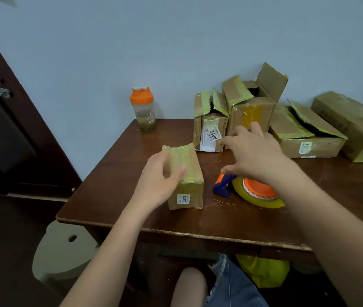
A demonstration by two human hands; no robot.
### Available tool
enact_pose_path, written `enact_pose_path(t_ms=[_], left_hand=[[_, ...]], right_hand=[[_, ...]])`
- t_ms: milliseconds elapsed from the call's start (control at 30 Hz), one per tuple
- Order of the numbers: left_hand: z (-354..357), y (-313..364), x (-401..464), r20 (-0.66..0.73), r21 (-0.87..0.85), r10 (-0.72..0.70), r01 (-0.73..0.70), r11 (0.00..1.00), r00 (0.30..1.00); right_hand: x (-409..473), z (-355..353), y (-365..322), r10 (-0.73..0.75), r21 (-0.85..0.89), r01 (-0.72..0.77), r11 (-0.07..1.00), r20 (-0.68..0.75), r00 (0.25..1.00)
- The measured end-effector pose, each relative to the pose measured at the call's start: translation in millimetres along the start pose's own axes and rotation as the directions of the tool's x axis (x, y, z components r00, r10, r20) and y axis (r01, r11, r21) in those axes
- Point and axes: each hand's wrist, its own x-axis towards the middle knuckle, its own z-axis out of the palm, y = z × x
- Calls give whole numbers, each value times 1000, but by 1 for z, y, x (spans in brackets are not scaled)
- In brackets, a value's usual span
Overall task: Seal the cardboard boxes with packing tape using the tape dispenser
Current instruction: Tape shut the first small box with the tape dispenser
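Door (3, 120), dark brown, at far left, metal handle visible. Pale stool (65, 251) on the floor beside the table's left corner.

Table (114, 196): dark wood, worn front edge. Bottle (143, 109) with orange lid stands upright at the back left corner, against the wall.

Small box (187, 180) sits near the table's middle, flaps closed, yellowish tape along the top seam, white label on the near end. Left hand (160, 176) grips this box from its left side; thumb lies on the taped top, fingers curl round the far side.

Tape dispenser (249, 191) lies on the table just right of the small box, not touching it: blue handle, orange hub, yellowish tape roll. Right hand (251, 151) hovers above the dispenser, fingers spread and relaxed, holding nothing; index finger points toward the labelled box behind. Contact with the dispenser: cannot tell.

Back row along the wall, left to right: box marked 3408 (209, 129), top flaps loose; taller box (253, 109), flaps standing open; flat box (309, 138), flaps partly lifted; long box (353, 122) at the right edge.
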Motion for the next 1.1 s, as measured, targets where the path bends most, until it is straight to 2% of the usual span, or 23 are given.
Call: enact_pose_path(t_ms=[100,133,267,400,567,800,933,1000,1100], left_hand=[[3,8,-11,266,78,50,-74,994,963],[6,8,-12,288,104,55,-89,991,956],[14,7,-11,124,129,74,-90,988,989],[16,4,-14,125,154,69,-88,984,990],[17,7,-16,115,224,70,-95,970,991],[16,8,-18,123,370,85,-125,921,989],[11,9,-19,124,301,62,-97,949,990],[7,14,-19,21,182,102,-104,978,995],[1,25,-17,-233,-16,112,-119,993,966]], right_hand=[[2,2,27,81,-27,-77,997,227,971],[5,7,30,81,-26,-77,997,277,957],[10,22,32,32,-1,-33,999,326,945],[10,24,35,18,18,-28,999,421,907],[7,23,29,59,-19,-56,998,295,954],[-4,28,38,-3,106,-19,994,199,980],[-7,12,47,-22,134,6,991,124,992],[-8,-2,58,-30,141,19,990,79,996],[-15,-20,69,-61,189,54,981,28,998]])
